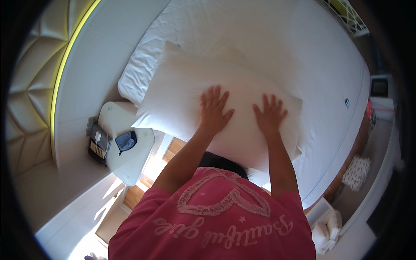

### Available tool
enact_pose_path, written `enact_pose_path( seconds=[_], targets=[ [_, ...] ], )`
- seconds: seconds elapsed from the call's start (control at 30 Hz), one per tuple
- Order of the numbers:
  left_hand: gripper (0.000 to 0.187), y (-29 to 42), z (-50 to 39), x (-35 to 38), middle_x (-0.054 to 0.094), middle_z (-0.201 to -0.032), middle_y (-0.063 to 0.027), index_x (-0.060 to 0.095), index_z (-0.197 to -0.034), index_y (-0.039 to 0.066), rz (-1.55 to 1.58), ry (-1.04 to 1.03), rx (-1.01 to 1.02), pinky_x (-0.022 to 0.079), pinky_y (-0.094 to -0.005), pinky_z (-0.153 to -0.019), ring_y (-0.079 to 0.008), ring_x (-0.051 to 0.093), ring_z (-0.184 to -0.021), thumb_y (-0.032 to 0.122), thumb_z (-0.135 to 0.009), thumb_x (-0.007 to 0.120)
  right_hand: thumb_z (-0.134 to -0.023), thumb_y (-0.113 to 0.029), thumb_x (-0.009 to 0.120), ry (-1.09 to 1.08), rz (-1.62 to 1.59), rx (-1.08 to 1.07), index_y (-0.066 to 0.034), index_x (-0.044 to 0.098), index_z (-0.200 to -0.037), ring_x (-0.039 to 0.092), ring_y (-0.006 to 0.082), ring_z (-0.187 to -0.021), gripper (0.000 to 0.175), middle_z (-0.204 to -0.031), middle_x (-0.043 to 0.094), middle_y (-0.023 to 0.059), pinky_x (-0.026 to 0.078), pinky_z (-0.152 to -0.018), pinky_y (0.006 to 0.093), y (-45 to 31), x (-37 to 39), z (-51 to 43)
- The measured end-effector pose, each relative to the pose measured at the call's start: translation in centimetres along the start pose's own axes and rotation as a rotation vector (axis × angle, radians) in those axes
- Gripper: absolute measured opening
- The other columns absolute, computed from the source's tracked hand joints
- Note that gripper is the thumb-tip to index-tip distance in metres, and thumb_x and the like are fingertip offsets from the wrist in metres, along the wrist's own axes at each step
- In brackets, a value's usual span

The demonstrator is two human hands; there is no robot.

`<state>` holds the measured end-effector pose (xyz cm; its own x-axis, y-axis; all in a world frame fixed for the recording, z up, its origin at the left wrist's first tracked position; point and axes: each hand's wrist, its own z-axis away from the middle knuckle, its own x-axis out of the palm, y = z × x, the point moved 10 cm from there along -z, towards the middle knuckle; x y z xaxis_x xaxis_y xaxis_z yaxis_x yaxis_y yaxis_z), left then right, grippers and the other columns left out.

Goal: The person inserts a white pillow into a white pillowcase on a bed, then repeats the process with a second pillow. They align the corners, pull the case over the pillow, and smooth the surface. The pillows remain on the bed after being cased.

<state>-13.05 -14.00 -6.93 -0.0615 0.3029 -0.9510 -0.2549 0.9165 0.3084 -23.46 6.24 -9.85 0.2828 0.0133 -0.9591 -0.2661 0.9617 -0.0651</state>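
A plump white pillow lies at the near edge of a bed, on top of a white sheet. My left hand rests flat on the middle of the pillow with its fingers spread. To the right of it, my right hand is also laid palm down on the pillow, fingers apart. Neither hand grasps the cloth. Beyond the pillow, the left end of the bedding is wrinkled. A small blue mark shows on the sheet at the right.
Left of the bed stands a white bedside table bearing a telephone and a dark blue cloth pouch. A padded wall panel lines the far left. A patterned white bundle lies beyond the bed's right side.
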Motion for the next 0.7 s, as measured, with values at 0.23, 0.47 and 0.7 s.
enact_pose_path(
  seconds=[0.23, 0.47, 0.7],
  targets=[
    [0.088, -14.1, 8.9, -3.4, 0.007, -0.165, -0.0187, 0.021, -0.158, 0.024, -0.03, 0.179, -0.62, 0.005, -0.0562, -0.12, -0.0393, 0.0, -0.152, 0.063, -0.088, 0.058, -0.098, -0.06, 0.039, 0.048, 0.03, 0.076, -0.022, 0.027, -0.157, 0.014, 0.038, -0.151, 0.07, -0.165, 0.019, 0.0101, 0.009, -0.112, 0.0712, 0.9, 0.6, -0.8],
    [0.121, -24.6, 19.8, 4.2, 0.013, -0.161, -0.0232, -0.01, -0.156, 0.006, 1.055, 0.639, -1.413, 0.023, -0.048, -0.118, -0.0379, 0.018, -0.148, 0.061, -0.084, 0.07, -0.096, -0.043, 0.055, 0.268, -0.2, -0.736, -0.0205, 0.033, -0.154, 0.014, 0.04, -0.15, 0.066, -0.164, 0.021, 0.0115, 0.01, -0.113, 0.0688, -21.4, -1.6, 5.5],
    [0.066, -30.7, 18.3, 6.9, 0.058, -0.129, -0.0097, 0.047, -0.136, 0.002, 1.922, 1.097, -1.326, 0.05, -0.0397, -0.097, -0.0239, 0.057, -0.118, 0.044, -0.091, 0.071, -0.094, -0.045, 0.059, 0.079, -0.034, -0.832, -0.0234, 0.037, -0.153, 0.012, 0.0376, -0.151, 0.066, -0.164, 0.023, 0.0073, 0.006, -0.116, 0.0649, -29.0, 0.5, 7.0]
  ],
)
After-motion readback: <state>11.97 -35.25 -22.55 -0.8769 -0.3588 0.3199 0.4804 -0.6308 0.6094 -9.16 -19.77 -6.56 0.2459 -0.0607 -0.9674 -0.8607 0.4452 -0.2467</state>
